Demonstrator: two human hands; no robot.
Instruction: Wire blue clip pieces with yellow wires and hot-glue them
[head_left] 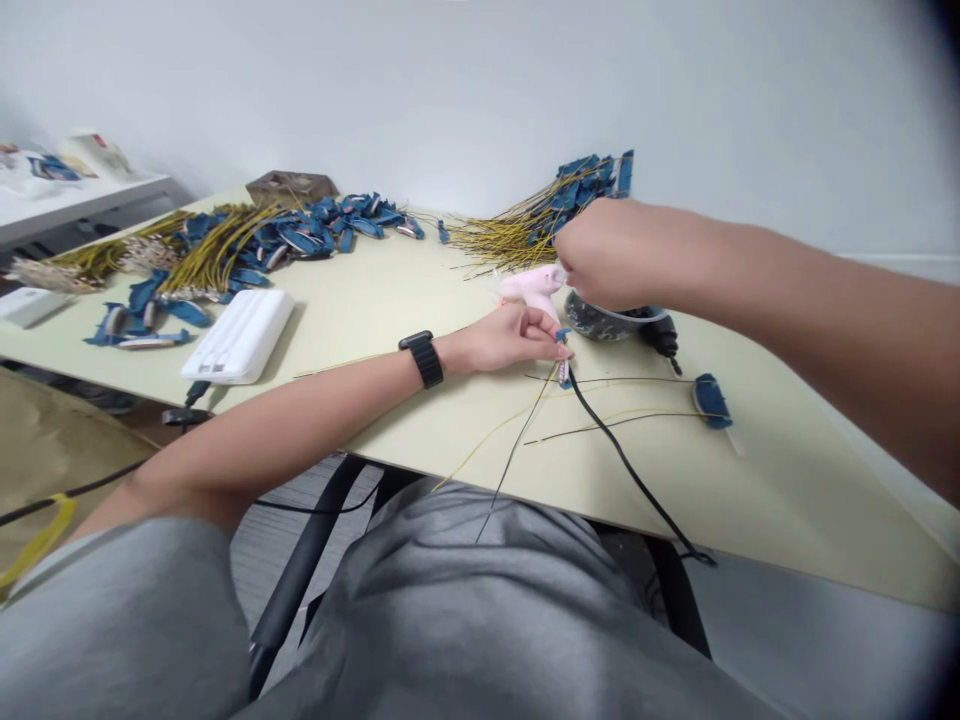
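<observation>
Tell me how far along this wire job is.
Possibly done: the blue-tipped wire heaps at far left and the bundle behind. In hand: left hand pinches one blue-tipped wire, right hand holds the pink glue gun close to it. Left: unclear; one loose piece lies at right.

Pale yellow-green tabletop fills mid frame. Upper left: big heap of yellow wires w/ blue tabs, small brown cardboard box just behind it. Below heap: flat white ribbed plastic box. Upper centre: 2nd fan-shaped bundle of the same wires, near plain grey wall. Right of centre: one loose blue tab w/ thin yellow wires. Far upper left: white shelf w/ clutter.
</observation>
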